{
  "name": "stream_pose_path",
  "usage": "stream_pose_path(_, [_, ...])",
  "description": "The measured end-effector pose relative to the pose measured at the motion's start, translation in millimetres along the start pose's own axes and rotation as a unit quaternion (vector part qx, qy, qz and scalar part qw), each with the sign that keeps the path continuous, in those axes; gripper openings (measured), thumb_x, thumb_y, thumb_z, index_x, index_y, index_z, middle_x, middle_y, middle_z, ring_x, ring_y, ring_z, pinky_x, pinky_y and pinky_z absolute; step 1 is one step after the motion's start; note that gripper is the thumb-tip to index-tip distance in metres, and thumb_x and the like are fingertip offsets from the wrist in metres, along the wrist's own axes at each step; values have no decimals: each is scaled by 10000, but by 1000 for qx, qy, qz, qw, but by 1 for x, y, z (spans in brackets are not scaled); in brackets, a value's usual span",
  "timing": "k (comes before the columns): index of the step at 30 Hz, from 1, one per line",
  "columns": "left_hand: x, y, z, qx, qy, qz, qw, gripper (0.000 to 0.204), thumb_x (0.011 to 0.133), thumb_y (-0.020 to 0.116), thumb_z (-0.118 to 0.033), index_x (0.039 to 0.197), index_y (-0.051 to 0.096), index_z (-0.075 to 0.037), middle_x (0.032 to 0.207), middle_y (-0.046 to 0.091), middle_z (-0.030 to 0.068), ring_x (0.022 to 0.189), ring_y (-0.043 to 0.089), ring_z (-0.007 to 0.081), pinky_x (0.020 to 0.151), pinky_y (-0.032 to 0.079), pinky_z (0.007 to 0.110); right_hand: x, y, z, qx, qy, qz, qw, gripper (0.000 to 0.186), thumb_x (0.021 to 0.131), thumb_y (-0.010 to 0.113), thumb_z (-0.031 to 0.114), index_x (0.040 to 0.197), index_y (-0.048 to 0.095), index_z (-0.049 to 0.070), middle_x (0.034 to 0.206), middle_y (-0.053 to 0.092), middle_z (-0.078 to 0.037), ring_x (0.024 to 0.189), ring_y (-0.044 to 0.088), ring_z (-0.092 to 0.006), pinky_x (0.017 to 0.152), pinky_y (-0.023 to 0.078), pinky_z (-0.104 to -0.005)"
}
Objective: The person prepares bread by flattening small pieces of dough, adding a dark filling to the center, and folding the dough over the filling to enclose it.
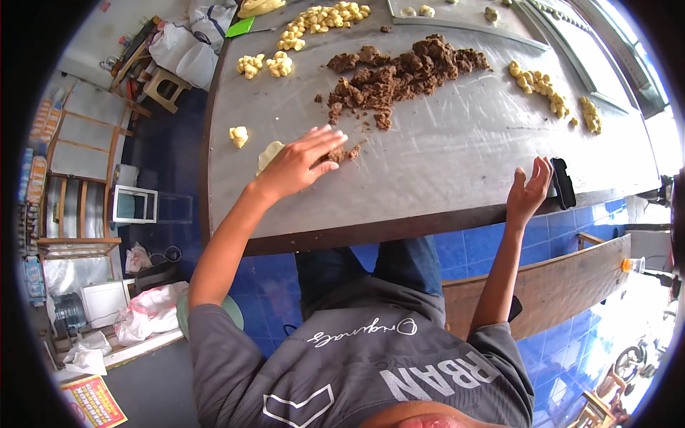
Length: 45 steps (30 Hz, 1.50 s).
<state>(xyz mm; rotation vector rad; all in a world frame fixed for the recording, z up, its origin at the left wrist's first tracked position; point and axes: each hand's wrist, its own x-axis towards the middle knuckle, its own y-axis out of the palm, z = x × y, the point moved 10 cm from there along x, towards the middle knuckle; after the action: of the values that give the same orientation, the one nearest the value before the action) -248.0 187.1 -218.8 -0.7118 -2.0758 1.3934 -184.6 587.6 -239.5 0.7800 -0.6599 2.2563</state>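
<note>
Two bare hands of ours are at the desk (442,160): the left hand (308,154), thumb parted from its stretched fingers, is at a small crumbly brown lump (337,154), a flat pale dough piece (269,157) just beside it, though we cannot tell whether it touches the lump; our right hand (529,191), loosely spread, is beside a black object (564,185). Beyond them we see a large brown heap (410,77) and, farther right, yellowish dough lumps (540,87).
</note>
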Motion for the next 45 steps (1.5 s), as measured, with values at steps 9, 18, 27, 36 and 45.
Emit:
stream_pose_path(9, [-10, 17, 19, -27, -142, -49, 988, 555, 851, 681, -278, 1324, 506, -44, 1319, 535, 178, 1207, 520, 333, 994, 446, 391, -1, 1, -3, 7, 9, 2, 1000, 348, 800, 553, -61, 1142, 492, -86, 1218, 467, -187, 1196, 483, -302, 1075, 395, -426])
stream_pose_path(18, [-17, 4, 6, -38, -128, -27, 991, 325, 840, 684, -168, 1137, 650, -39, 1096, 668, 142, 952, 657, 298, 835, 526, 346, -2, 2, -11, 6, 19, 12, 1000, 392, 799, 553, -122, 1180, 494, -50, 1262, 459, -148, 1203, 477, -247, 1088, 377, -412])
stream_pose_path(27, [24, 11, -8, -96, -93, -85, 987, 345, 866, 635, -95, 1205, 621, -34, 1201, 632, 140, 1127, 600, 296, 966, 474, 354, 0, 4, -10, 11, 32, 14, 999, 393, 788, 550, -126, 1172, 501, -56, 1246, 477, -161, 1209, 475, -252, 1089, 376, -415])
stream_pose_path(36, [33, 15, -28, -7, -45, -92, 995, 456, 861, 652, -161, 1304, 555, -112, 1355, 526, 88, 1273, 470, 298, 1052, 413, 397, 0, 4, -14, 18, 42, 13, 999, 367, 780, 551, -80, 1144, 513, -77, 1249, 475, -193, 1201, 495, -288, 1073, 392, -410])
stream_pose_path(45, [10, 25, -24, 18, 47, -38, 998, 217, 870, 611, -69, 1075, 678, -44, 1165, 654, 61, 1076, 623, 261, 923, 526, 354, -4, 6, -19, 45, 50, 18, 998, 366, 781, 554, -100, 1144, 521, -74, 1250, 486, -183, 1196, 499, -268, 1076, 391, -395])
